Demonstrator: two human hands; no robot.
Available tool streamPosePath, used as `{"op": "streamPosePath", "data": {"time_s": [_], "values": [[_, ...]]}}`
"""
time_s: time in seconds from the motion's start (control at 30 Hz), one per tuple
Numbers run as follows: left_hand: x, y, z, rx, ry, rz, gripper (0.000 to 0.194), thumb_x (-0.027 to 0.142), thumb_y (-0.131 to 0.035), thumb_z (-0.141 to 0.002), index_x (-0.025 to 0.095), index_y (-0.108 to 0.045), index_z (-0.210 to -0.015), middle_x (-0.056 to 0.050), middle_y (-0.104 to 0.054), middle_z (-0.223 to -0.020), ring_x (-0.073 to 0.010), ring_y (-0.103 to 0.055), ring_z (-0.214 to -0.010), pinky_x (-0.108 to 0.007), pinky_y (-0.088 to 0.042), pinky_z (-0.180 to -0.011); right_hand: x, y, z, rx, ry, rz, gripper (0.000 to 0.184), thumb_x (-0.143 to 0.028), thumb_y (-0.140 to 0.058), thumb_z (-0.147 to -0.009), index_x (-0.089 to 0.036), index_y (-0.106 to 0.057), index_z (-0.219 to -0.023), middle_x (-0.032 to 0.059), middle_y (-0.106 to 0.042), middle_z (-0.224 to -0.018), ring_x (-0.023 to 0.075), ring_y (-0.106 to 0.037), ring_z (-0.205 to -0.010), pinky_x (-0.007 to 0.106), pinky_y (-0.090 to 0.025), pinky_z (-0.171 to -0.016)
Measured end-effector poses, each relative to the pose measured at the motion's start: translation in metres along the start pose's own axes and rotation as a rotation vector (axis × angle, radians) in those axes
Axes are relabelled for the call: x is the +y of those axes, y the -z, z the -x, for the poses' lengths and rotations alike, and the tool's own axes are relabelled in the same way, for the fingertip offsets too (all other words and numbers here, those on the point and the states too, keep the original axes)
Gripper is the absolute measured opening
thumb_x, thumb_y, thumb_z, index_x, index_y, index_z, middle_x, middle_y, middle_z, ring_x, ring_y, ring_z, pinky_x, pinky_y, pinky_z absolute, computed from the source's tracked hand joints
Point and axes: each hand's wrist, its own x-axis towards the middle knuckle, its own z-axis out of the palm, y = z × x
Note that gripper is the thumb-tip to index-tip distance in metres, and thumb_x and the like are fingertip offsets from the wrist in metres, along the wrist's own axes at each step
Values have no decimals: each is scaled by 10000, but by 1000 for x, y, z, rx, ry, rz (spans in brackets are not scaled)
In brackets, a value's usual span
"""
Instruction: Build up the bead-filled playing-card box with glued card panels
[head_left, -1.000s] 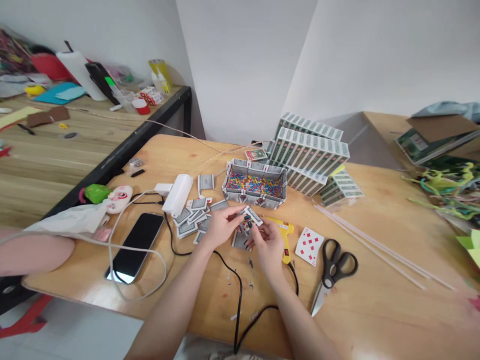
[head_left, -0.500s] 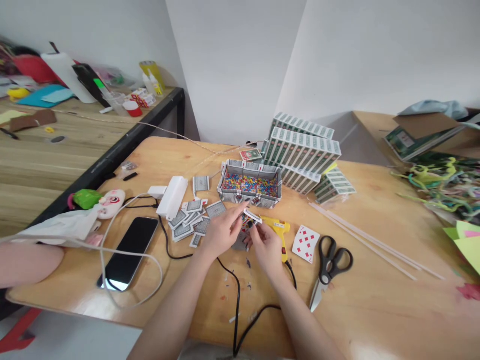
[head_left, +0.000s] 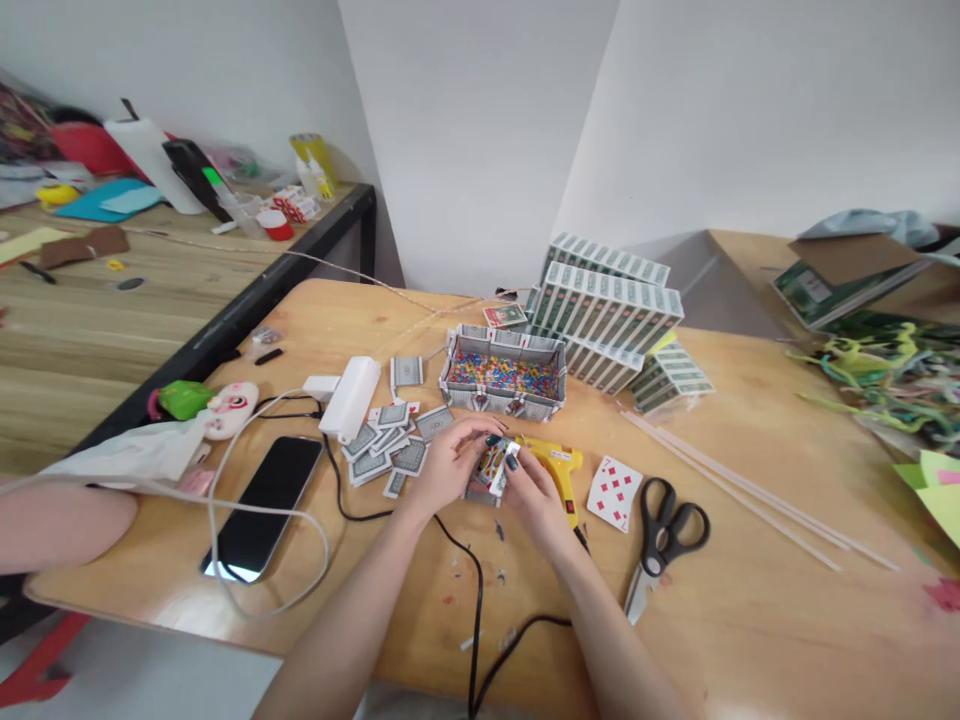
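Observation:
Between my two hands a playing card (head_left: 493, 464) shows its coloured picture side, with a white edge toward the right. My left hand (head_left: 452, 462) is closed on its left side, fingertips over the top. On the right edge my right hand (head_left: 534, 490) pinches it with thumb and fingers. Part of the card is hidden by the fingers. Just beyond stands an open box made of playing cards (head_left: 501, 398), its inside patterned in red, blue and yellow. A yellow glue gun (head_left: 568, 480) lies beside my right hand. Loose cards (head_left: 390, 440) are piled left of my left hand.
Black-handled scissors (head_left: 660, 535) and a seven of diamonds (head_left: 614, 492) lie to the right, near long glue sticks (head_left: 742, 485). Card packs (head_left: 611, 300) are stacked behind. At left are a phone (head_left: 262, 508), a white power block (head_left: 350, 398) and cables. Someone's arm (head_left: 71, 525) rests at far left.
The card in my hands has been tilted, so its picture face now shows instead of a thin white edge. My left fingers have curled over its top. The view has shifted slightly.

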Motion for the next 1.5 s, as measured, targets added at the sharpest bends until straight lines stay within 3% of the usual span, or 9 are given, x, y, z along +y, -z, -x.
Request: {"op": "streamPosePath", "data": {"time_s": [0.2, 0.4, 0.6, 0.83, 1.03, 1.2, 1.37, 1.5], "values": [[3, 2, 2, -86, -162, -200, 264, 140, -408, -884, 221, -633, -995, -74, -640, -1051, -189, -564, -1043, -372, -444, -922, 4, 3, -1, 36, 11, -48, 263, -400, -732, -669, -216, -601, -802, 2, -598, -795, 151, -561, -711, 262, -488, -644], [0, 9, 1, 21, -285, -338, 260, 141, -416, -873, 219, -634, -993, -74, -658, -1003, -198, -578, -997, -408, -455, -897, -4, -3, -1, 57, -39, -84, 370, -417, -729, -651, -222, -658, -957, 46, -671, -939, 214, -614, -831, 322, -519, -687], [0, 4, 2, 78, -311, -361, 245, 129, -430, -868, 209, -632, -980, -72, -665, -968, -188, -592, -959, -383, -475, -858, -12, -9, 1, 66, -63, -130, 272, -398, -701, -676, -229, -698, -889, 37, -691, -922, 232, -630, -863, 332, -541, -645], [3, -3, 5, 139, -287, -358, 255, 149, -391, -885, 203, -635, -934, -75, -671, -918, -184, -601, -910, -366, -483, -823, -9, -9, 3, 64, -37, -99, 280, -411, -665, -710, -221, -669, -915, 49, -680, -948, 225, -639, -835, 315, -542, -616], [-1, -5, 8, 229, -261, -404, 266, 148, -383, -890, 211, -629, -969, -66, -673, -940, -165, -618, -898, -318, -499, -798, -3, -4, 0, 139, 28, -82, 313, -435, -664, -720, -223, -616, -945, 42, -666, -983, 206, -640, -814, 313, -548, -634], [-4, -4, 7, 312, -226, -417, 233, 167, -422, -880, 203, -626, -986, -76, -669, -970, -172, -623, -917, -319, -509, -824, -3, 1, -2, 232, 49, -133, 260, -430, -662, -727, -215, -591, -856, 27, -657, -893, 208, -650, -776, 334, -559, -605], [-7, -4, 6, 394, -106, -360, 191, 231, -466, -868, 179, -618, -970, -95, -646, -976, -154, -639, -813, -255, -552, -677, -6, 3, -1, 374, 148, -138, 246, -429, -633, -753, -206, -563, -833, 24, -649, -811, 217, -668, -730, 341, -558, -586], [-9, -10, 7, 419, -46, -296, 176, 247, -487, -855, 183, -614, -958, -83, -641, -981, -135, -643, -752, -231, -555, -630, -7, 3, 2, 326, 180, -155, 218, -410, -620, -768, -221, -561, -860, 19, -639, -825, 217, -674, -733, 351, -556, -603]]}}
